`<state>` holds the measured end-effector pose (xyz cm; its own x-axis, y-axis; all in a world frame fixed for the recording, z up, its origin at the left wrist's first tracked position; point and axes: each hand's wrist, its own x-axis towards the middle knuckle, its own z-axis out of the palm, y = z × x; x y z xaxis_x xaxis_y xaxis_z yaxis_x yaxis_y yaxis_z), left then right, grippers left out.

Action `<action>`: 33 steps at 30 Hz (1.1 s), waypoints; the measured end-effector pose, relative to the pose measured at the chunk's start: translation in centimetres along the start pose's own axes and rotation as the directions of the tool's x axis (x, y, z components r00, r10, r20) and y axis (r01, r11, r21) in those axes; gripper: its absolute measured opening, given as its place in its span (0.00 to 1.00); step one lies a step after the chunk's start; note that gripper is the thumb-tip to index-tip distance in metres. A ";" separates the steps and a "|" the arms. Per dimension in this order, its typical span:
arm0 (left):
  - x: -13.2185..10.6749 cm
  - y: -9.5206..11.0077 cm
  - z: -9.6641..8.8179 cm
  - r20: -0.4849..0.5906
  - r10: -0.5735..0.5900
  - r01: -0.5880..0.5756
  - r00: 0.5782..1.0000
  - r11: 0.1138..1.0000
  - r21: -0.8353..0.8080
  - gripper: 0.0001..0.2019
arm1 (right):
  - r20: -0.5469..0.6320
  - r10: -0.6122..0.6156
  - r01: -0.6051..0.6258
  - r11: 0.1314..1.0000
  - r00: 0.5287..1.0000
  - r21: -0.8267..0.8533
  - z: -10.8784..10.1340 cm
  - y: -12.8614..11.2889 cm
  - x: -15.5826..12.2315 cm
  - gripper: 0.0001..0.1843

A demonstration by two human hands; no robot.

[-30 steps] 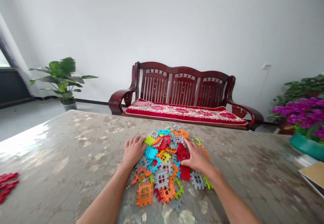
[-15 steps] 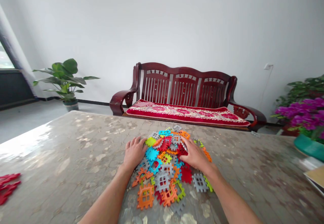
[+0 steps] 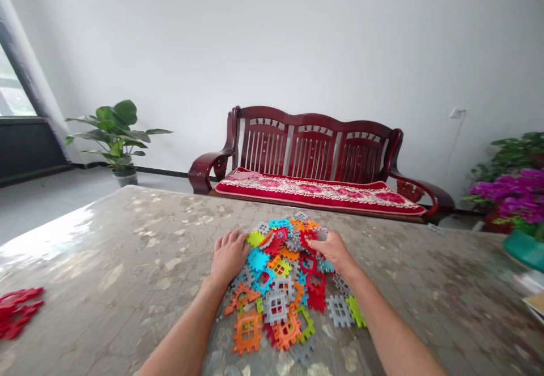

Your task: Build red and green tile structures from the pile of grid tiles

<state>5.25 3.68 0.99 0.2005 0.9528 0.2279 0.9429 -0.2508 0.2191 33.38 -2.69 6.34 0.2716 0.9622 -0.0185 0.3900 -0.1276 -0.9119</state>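
A heap of interlocking plastic tiles (image 3: 276, 307) in orange, grey, red, blue and green lies on the table, many with notched edges and window-like openings. My left hand (image 3: 229, 256) rests flat at the heap's left side, fingers spread and fingertips near a lime green tile (image 3: 255, 239). At the upper right of the heap, my right hand (image 3: 335, 252) pinches a red tile (image 3: 306, 238) with its thumb on the near side. A grey tile (image 3: 323, 234) shows beside that thumb; whether it is gripped too I cannot tell. The right fingertips are mostly hidden.
More red tiles (image 3: 19, 311) lie at the table's left edge. The patterned tablecloth (image 3: 127, 274) covers the table. Beyond it stands a dark wooden bench (image 3: 312, 149) with a red cushion. A teal flowerpot (image 3: 525, 250) with purple flowers sits at the right.
My right hand has gone from lying spread over the heap to pinching a red tile, shifting slightly right and uncovering red tiles. My left hand stays in place. The view has turned slightly left.
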 end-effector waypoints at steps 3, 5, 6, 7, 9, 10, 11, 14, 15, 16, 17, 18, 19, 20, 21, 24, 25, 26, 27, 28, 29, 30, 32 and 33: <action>0.0 -0.1 0.0 -0.003 0.004 -0.004 1.000 1.000 -0.003 0.21 | 0.064 -0.022 0.012 0.989 0.998 0.150 0.5 -1.2 0.8 0.19; 0.0 -0.2 0.1 -0.004 0.007 -0.007 1.000 1.000 -0.005 0.21 | 0.085 -0.043 0.031 0.989 0.995 0.146 0.3 -1.3 1.3 0.31; 0.0 -0.2 0.1 -0.006 0.009 -0.009 1.000 1.000 -0.005 0.21 | 0.078 -0.058 0.050 0.993 0.995 0.106 -0.2 -1.1 1.4 0.35; 0.0 -0.2 0.1 -0.009 0.011 -0.012 1.000 1.000 -0.005 0.20 | 0.063 -0.075 0.072 0.996 0.995 0.046 -0.9 -0.6 1.5 0.37; 0.0 -0.2 0.1 -0.013 0.014 -0.014 1.000 1.000 -0.004 0.20 | 0.035 -0.105 0.108 0.990 0.994 -0.092 -3.0 0.7 1.3 0.36; 0.0 -0.1 0.1 -0.013 0.015 -0.015 1.000 1.000 -0.003 0.20 | 0.040 -0.091 0.096 0.983 0.995 -0.156 -4.2 1.6 1.1 0.36; 0.0 -0.1 0.0 -0.011 0.015 -0.015 1.000 1.000 -0.003 0.20 | 0.066 -0.052 0.065 0.977 0.996 -0.203 -5.4 2.5 0.8 0.40; 0.0 0.0 -0.1 -0.006 0.011 -0.011 1.000 1.000 0.002 0.20 | 0.174 0.017 0.045 0.937 0.985 -0.345 -8.4 5.1 -0.3 0.54; 0.0 0.0 -0.1 -0.004 0.010 -0.010 1.000 1.000 0.004 0.20 | 0.204 0.035 0.049 0.919 0.978 -0.392 -9.0 5.7 -0.7 0.57; 0.0 0.0 -0.1 -0.003 0.009 -0.009 1.000 1.000 0.007 0.20 | 0.228 0.051 0.056 0.897 0.972 -0.439 -9.4 6.3 -1.0 0.59; 0.0 0.0 -0.2 -0.001 0.008 -0.008 1.000 1.000 0.010 0.20 | 0.244 0.069 0.061 0.872 0.967 -0.485 -9.5 6.7 -1.3 0.61; 0.0 0.0 -0.2 0.002 0.007 -0.007 1.000 1.000 0.012 0.20 | 0.250 0.080 0.067 0.845 0.965 -0.530 -9.5 7.0 -1.5 0.62; 0.0 0.0 -0.2 0.006 0.005 -0.005 1.000 1.000 0.013 0.20 | 0.250 0.084 0.077 0.817 0.965 -0.571 -9.4 7.2 -1.6 0.62; 0.1 0.0 -0.3 0.009 0.005 -0.005 1.000 1.000 0.013 0.20 | 0.247 0.082 0.089 0.790 0.966 -0.607 -9.1 7.3 -1.7 0.61; 0.1 0.0 -0.3 0.010 0.007 -0.007 1.000 1.000 0.014 0.21 | 0.239 0.075 0.098 0.764 0.968 -0.638 -8.9 7.3 -1.7 0.60; 0.1 -0.1 -0.2 0.009 0.019 -0.020 1.000 1.000 0.015 0.21 | 0.205 0.060 0.101 0.716 0.977 -0.691 -8.4 7.2 -1.6 0.52; 0.1 -0.1 -0.2 0.007 0.020 -0.020 1.000 1.000 0.016 0.21 | 0.197 0.070 0.090 0.710 0.978 -0.698 -8.4 7.1 -1.6 0.50; 0.1 -0.1 -0.1 0.004 0.019 -0.019 1.000 1.000 0.016 0.21 | 0.193 0.085 0.076 0.710 0.978 -0.700 -8.4 7.0 -1.6 0.48; 0.1 -0.1 -0.1 0.000 0.016 -0.017 1.000 1.000 0.015 0.21 | 0.195 0.102 0.065 0.713 0.976 -0.698 -8.4 6.9 -1.5 0.47; 0.1 -0.2 0.0 -0.002 0.014 -0.014 1.000 1.000 0.013 0.20 | 0.200 0.117 0.056 0.720 0.973 -0.691 -8.5 6.8 -1.5 0.45; 0.2 -0.2 0.0 -0.003 0.013 -0.013 1.000 1.000 0.011 0.20 | 0.205 0.127 0.050 0.726 0.971 -0.686 -8.5 6.7 -1.5 0.44; 0.2 -0.2 0.0 -0.002 0.013 -0.013 1.000 1.000 0.009 0.20 | 0.206 0.131 0.047 0.727 0.970 -0.685 -8.6 6.5 -1.5 0.42; 0.1 -0.1 0.0 0.005 0.012 -0.012 1.000 1.000 0.007 0.21 | 0.197 0.126 0.050 0.709 0.972 -0.703 -8.6 6.2 -1.5 0.39; 0.1 -0.1 -0.1 0.009 0.010 -0.010 1.000 1.000 0.007 0.21 | 0.191 0.121 0.055 0.693 0.974 -0.719 -8.5 6.1 -1.4 0.37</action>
<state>5.14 3.84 1.06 0.2120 0.9519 0.2213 0.9429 -0.2588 0.2098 42.87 -6.89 4.31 0.1437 0.9677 -0.2070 0.9178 -0.2086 -0.3380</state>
